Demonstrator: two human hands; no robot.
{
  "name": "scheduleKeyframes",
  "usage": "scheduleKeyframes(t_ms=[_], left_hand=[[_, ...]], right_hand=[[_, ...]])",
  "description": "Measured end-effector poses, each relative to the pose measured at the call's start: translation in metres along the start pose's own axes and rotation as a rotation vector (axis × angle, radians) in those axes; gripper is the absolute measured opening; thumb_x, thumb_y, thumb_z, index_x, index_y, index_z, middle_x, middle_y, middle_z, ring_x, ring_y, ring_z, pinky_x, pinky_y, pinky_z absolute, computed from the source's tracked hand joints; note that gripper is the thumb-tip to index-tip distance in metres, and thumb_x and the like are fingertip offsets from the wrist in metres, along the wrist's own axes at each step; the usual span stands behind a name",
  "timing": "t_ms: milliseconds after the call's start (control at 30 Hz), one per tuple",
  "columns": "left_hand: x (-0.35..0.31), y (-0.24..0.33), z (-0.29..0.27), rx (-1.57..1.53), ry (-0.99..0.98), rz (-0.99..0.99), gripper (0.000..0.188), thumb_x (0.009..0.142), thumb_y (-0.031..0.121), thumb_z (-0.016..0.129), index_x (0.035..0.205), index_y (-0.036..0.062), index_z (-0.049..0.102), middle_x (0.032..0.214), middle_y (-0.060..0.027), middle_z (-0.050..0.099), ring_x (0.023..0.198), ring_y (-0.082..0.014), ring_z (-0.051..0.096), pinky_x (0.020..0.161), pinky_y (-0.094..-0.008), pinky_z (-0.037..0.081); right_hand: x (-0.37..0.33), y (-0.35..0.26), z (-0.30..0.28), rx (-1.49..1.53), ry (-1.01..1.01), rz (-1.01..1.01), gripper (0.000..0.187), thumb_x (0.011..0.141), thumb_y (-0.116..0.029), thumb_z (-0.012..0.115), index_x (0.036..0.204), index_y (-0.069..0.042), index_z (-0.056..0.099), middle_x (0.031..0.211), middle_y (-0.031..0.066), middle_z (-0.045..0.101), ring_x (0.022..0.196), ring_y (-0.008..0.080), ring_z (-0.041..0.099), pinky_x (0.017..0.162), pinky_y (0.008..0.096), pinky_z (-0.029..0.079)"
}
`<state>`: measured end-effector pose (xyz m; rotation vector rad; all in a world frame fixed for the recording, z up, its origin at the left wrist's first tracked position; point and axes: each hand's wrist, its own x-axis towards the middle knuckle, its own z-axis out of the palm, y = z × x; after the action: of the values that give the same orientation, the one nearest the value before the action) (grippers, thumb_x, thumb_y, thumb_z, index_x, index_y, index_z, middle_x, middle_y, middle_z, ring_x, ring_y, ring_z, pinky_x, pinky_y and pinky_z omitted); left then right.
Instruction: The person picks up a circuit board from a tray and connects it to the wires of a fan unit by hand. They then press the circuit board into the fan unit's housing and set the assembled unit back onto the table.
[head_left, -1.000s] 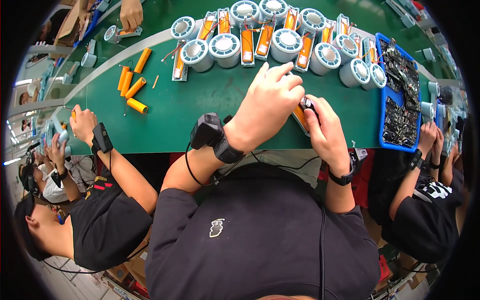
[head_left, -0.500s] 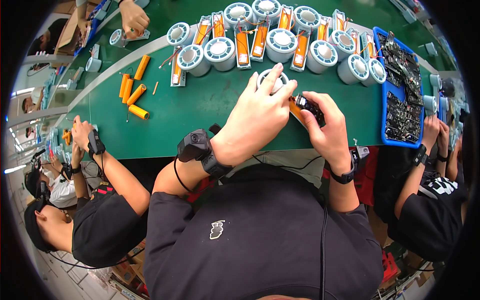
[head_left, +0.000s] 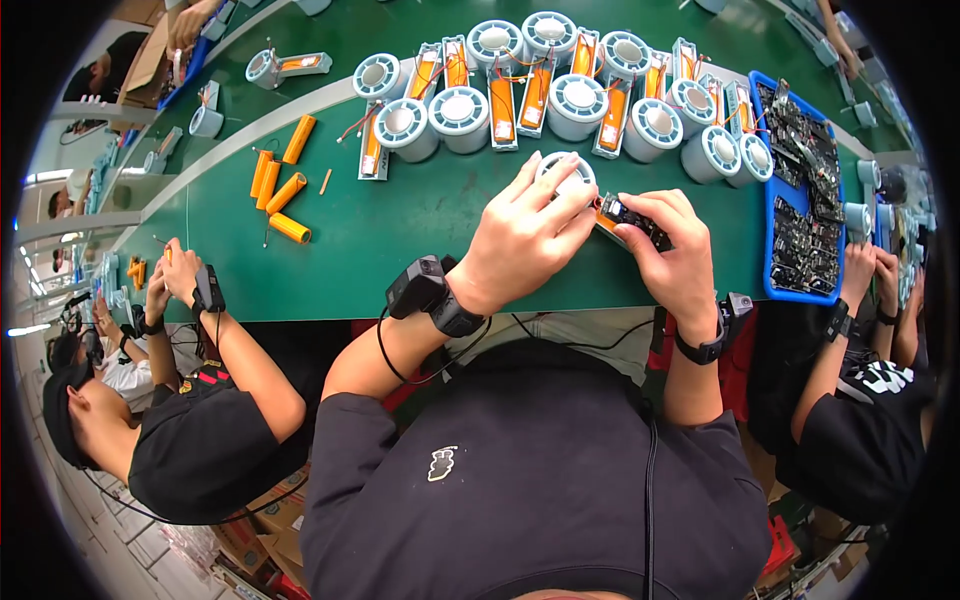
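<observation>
My left hand (head_left: pixel 528 240) is closed round the round head of a pale blue fan-like unit (head_left: pixel 566 172), which rests at the table's near side. Its grille top shows between my fingers, while much of the body is hidden under the palm. Pinched between thumb and fingers, a small black circuit board (head_left: pixel 640 222) is in my right hand (head_left: pixel 678 250). The board is over the unit's handle, where a bit of orange battery (head_left: pixel 606 222) shows. Whether the board touches the handle, I cannot tell.
Beyond my hands stand several pale blue units (head_left: pixel 578 105) with orange batteries in their handles. Loose orange batteries (head_left: pixel 288 192) lie to the left. A blue tray (head_left: pixel 768 250) of circuit boards is at the right. Co-workers sit on both sides, one with a black sleeve (head_left: pixel 215 440).
My right hand has shifted slightly right with the circuit board, which now lies flatter along the handle. A co-worker's hand has left the unit at the upper left. The whole view has shifted slightly.
</observation>
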<state>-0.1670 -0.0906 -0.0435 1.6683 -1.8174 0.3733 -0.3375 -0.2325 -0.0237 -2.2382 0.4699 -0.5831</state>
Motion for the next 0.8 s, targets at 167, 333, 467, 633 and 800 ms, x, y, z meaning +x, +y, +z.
scheduleKeyframes(t_ms=[167,333,467,633,800], left_hand=[[0.0,0.002,0.002,0.06,0.022,0.006,0.018,0.077,0.01,0.071,0.094,0.0052,0.076,0.118,-0.0083,0.067,0.12,-0.0331,0.063,0.101,-0.0541,0.055],[-0.001,0.005,0.004,0.078,0.032,0.004,0.019,0.078,0.011,0.071,0.095,0.0025,0.074,0.121,-0.0103,0.066,0.118,-0.0332,0.063,0.1,-0.0545,0.054],[0.006,0.011,0.0,0.13,-0.034,-0.03,0.02,0.079,0.01,0.07,0.097,0.001,0.074,0.126,-0.0117,0.064,0.12,-0.0333,0.06,0.101,-0.0535,0.053],[0.013,0.022,0.0,0.227,-0.145,-0.093,0.02,0.08,0.011,0.069,0.097,-0.0002,0.072,0.133,-0.0132,0.061,0.123,-0.0342,0.057,0.102,-0.0537,0.051],[0.025,0.02,-0.006,0.275,-0.23,-0.087,0.018,0.08,0.01,0.069,0.094,0.0001,0.072,0.131,-0.0131,0.062,0.126,-0.0357,0.057,0.103,-0.0557,0.05]], right_hand=[[0.002,0.004,-0.004,-0.032,-0.033,-0.01,0.032,0.078,0.006,0.076,0.11,0.002,0.072,0.1,0.0142,0.071,0.093,0.0276,0.065,0.081,0.0352,0.053],[0.0,0.008,-0.005,-0.052,-0.048,-0.011,0.032,0.078,0.006,0.076,0.11,0.002,0.072,0.101,0.0141,0.071,0.094,0.0282,0.065,0.082,0.0353,0.053],[0.001,0.009,-0.004,-0.051,-0.038,-0.021,0.032,0.078,0.005,0.075,0.11,0.001,0.073,0.102,0.014,0.071,0.094,0.0285,0.065,0.083,0.0357,0.053],[-0.002,0.012,0.0,-0.078,0.006,-0.046,0.032,0.079,0.005,0.075,0.111,0.001,0.073,0.103,0.0142,0.071,0.095,0.0291,0.065,0.083,0.0363,0.054],[0.004,0.011,0.005,-0.044,0.077,-0.065,0.031,0.079,0.001,0.077,0.109,-0.001,0.073,0.101,0.0142,0.071,0.094,0.031,0.064,0.08,0.0379,0.054]])
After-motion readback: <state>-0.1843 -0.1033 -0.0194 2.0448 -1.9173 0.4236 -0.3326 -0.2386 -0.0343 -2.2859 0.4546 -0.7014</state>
